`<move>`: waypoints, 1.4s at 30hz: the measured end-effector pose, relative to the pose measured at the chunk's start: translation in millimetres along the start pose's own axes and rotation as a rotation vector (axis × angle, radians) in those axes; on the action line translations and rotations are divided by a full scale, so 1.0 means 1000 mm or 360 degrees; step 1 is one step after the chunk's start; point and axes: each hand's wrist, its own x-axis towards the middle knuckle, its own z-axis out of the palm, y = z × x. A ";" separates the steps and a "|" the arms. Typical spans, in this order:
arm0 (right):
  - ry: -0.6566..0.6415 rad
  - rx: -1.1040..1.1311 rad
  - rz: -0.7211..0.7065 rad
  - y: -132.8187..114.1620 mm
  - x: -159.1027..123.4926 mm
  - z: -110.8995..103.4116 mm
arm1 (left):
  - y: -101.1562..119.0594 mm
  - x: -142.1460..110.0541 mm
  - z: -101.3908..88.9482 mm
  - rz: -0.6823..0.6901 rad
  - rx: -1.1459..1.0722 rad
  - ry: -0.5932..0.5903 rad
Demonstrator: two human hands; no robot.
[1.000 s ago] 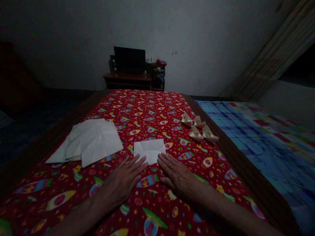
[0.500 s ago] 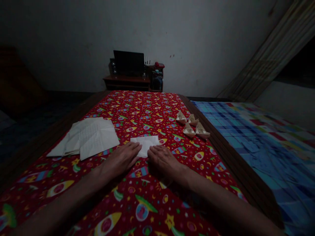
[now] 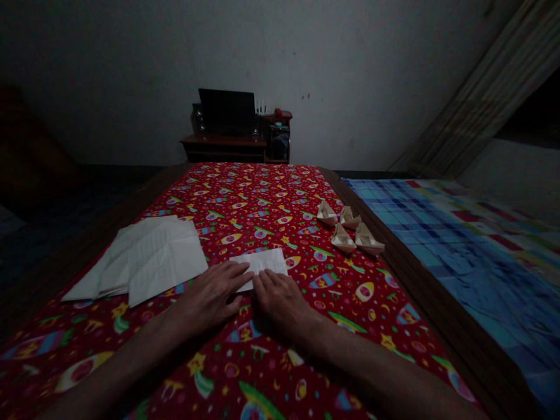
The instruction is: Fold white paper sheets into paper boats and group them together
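Observation:
A small folded white sheet of paper (image 3: 268, 258) lies on the red printed cloth (image 3: 262, 204) in front of me. My left hand (image 3: 220, 286) rests at its left side, fingers stretched over the near left part and the thumb apart below. Across the near edge of the paper lie the fingers of my right hand (image 3: 279, 297), flat and pressing down. Both hands are open, and their fingers cover part of the near edge.
Several folded paper boats (image 3: 342, 238) stand at the right side of the cloth. To the left lies a fanned stack of paper sheets (image 3: 153, 251). A monitor (image 3: 226, 111) stands on a desk (image 3: 223, 140) by the wall. Blue checked bedding (image 3: 420, 233) spreads at the right.
My right hand has shifted left along the paper's near edge, its fingers now flatter on it. The left hand has moved slightly left, and the view has tilted a little.

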 end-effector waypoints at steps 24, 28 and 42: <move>0.0302 0.0969 -0.0018 0.045 -0.059 -0.006 | 0.045 -0.006 0.017 0.0192 -0.0259 0.0314; 0.0376 0.1228 -0.0016 0.050 -0.060 -0.006 | 0.036 -0.004 0.021 0.0132 -0.0538 0.0327; 0.0096 0.0965 0.0738 0.050 -0.040 -0.009 | 0.033 0.011 0.022 -0.0600 -0.0558 0.0278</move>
